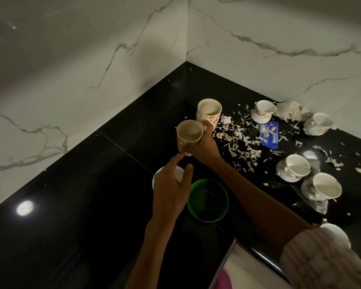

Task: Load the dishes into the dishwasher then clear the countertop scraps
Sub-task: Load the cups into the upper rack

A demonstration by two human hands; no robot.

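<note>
My right hand (pixel 204 143) grips a cream mug with red flowers (pixel 189 135) and holds it above the black countertop (pixel 92 184). A second mug of the same pattern (pixel 209 111) is just behind it, touching my right fingers; whether it stands on the counter I cannot tell. My left hand (pixel 171 184) is open just below the held mug, its index fingertip touching the mug's base. Under my left hand lies a white bowl (pixel 178 171), mostly hidden. A green bowl (pixel 207 200) sits beside it. Several white cups (pixel 262 111) (pixel 295 167) stand to the right.
Vegetable scraps (pixel 241 142) and a blue wrapper (pixel 269 135) litter the counter's right side, with crumpled plastic (pixel 317 203) by the front cups. Marble walls (pixel 92 59) close the corner. A white appliance front and a pink object (pixel 224 281) show at the bottom edge.
</note>
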